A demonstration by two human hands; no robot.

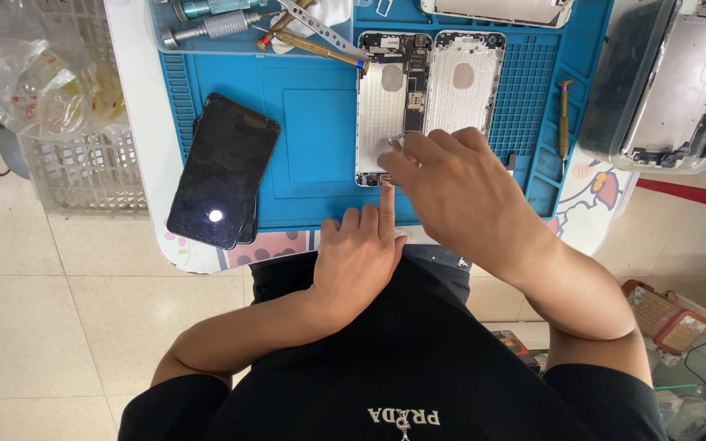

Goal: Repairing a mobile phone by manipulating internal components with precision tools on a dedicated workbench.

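1. Blue silicone repair mat [312,122] covers the white table [136,98] at the centre of the frame, and two opened phone housings lie side by side on it, upper middle.

2. The left housing [382,106] carries a dark circuit board along its right side; the right housing [467,82] beside it is a bare silver shell.

3. The left hand [361,257] rests at the table's near edge with its forefinger stretched straight out, the tip pressing the bottom edge of the left housing; the other fingers are curled under.

4. The right hand [459,192] reaches across from the right, its fingers drawn together at the tips in a pinch over the lower end of the same housing. A small pale part seems to sit in that pinch, but it is too small to make out.

5. Judged from this, the step in hand is fine work at the housing's bottom end, one finger steadying the shell while the other hand works a tiny part.

6. The next move calls for a steady brace and a delicate grip, since the part is easily dropped.

7. A dark phone screen [222,167] lies left on the mat; screwdrivers [214,26] sit in a tray, upper left.
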